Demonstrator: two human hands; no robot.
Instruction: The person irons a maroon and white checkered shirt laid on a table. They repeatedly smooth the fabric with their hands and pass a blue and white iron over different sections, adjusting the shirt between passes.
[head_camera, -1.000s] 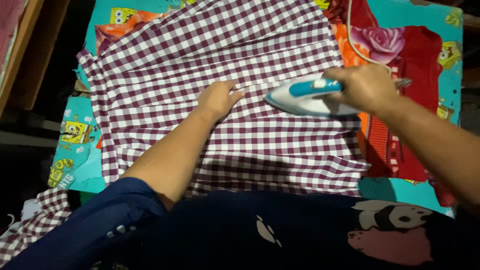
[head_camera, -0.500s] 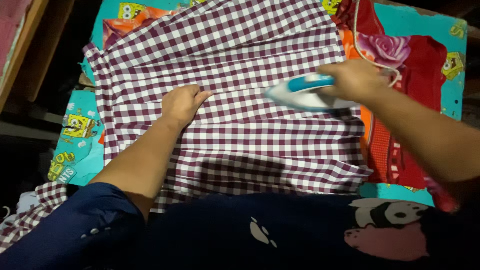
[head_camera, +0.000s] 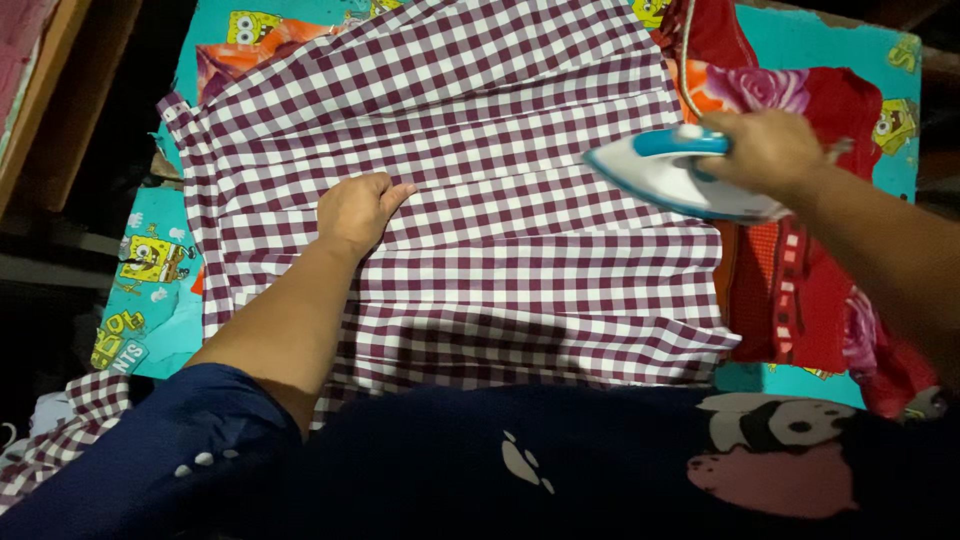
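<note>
iron (head_camera: 668, 178) handle hidden by right hand (head_camera: 765, 150); cloth (head_camera: 470, 180) edge cropped

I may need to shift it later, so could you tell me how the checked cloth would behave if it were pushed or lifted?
The checked cloth would probably be floppy: it lies in soft folds and drapes over the near edge. It looks thin, so likely light. Pushed, it would likely bunch rather than slide whole, which may be why the left hand lies flat on it.

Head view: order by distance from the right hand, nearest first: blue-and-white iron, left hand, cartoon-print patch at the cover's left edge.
1. Blue-and-white iron: gripped in the right hand.
2. Left hand: mid-left, flat on the purple checked cloth.
3. Cartoon-print patch: far left edge.
</note>
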